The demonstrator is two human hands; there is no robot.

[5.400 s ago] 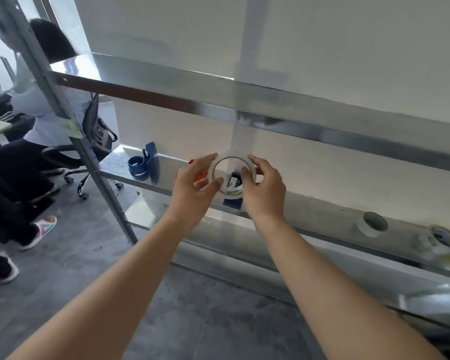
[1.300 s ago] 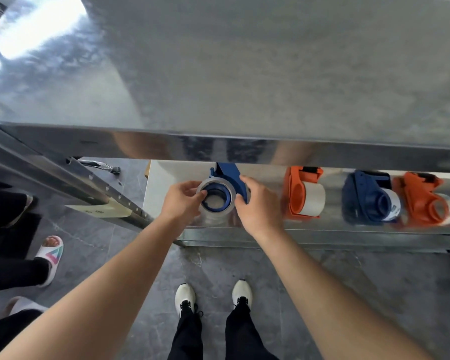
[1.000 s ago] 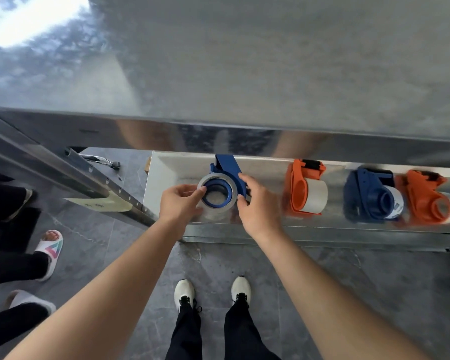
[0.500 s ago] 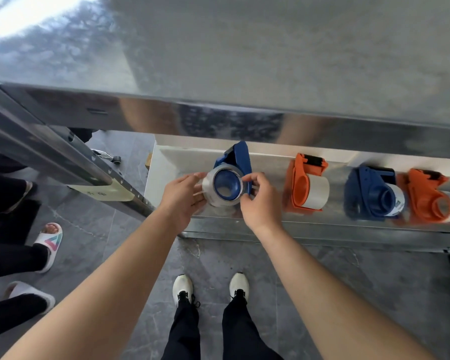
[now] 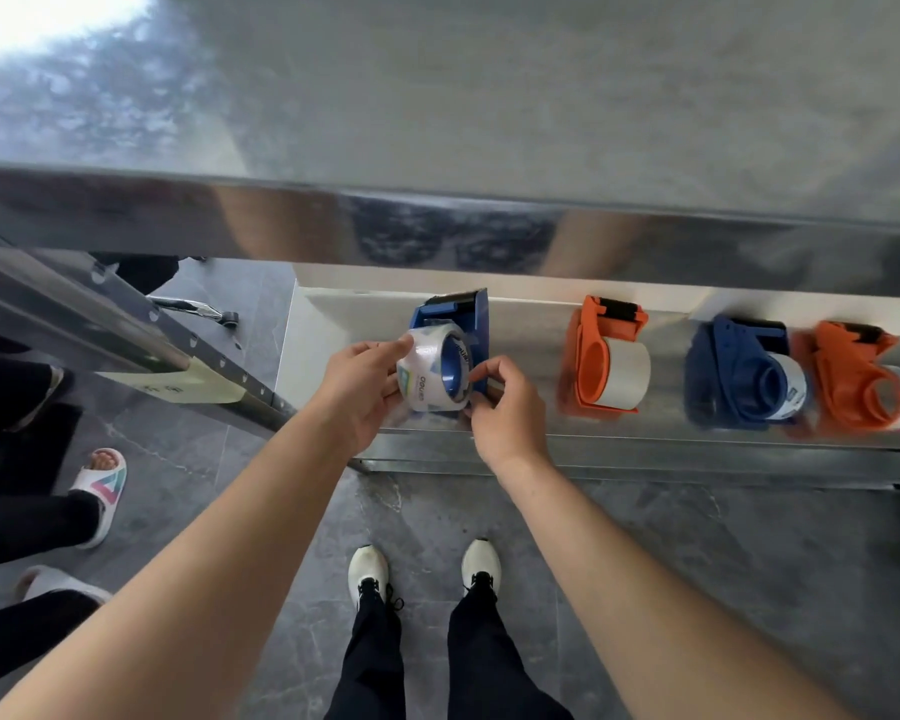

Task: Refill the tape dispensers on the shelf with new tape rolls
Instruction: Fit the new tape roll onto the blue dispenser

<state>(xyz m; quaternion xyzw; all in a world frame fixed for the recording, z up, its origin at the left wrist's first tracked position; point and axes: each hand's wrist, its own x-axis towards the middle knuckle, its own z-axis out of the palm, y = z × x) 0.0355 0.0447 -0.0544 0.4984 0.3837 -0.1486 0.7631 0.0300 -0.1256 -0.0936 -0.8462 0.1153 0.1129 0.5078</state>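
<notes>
Shelf (image 5: 541,440): steel, where we refill
Left hand (image 5: 359,392): grips the tape roll (image 5: 427,374), steadying it on the blue dispenser (image 5: 478,324)
Right hand (image 5: 505,415): pinches its edge, likely seating it

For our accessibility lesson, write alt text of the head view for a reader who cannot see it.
A person's left hand grips a clear tape roll on a blue plastic tape dispenser, which the right hand pinches, on a shiny metal shelf. To the right stand three loaded dispensers: orange, blue, orange.
</notes>
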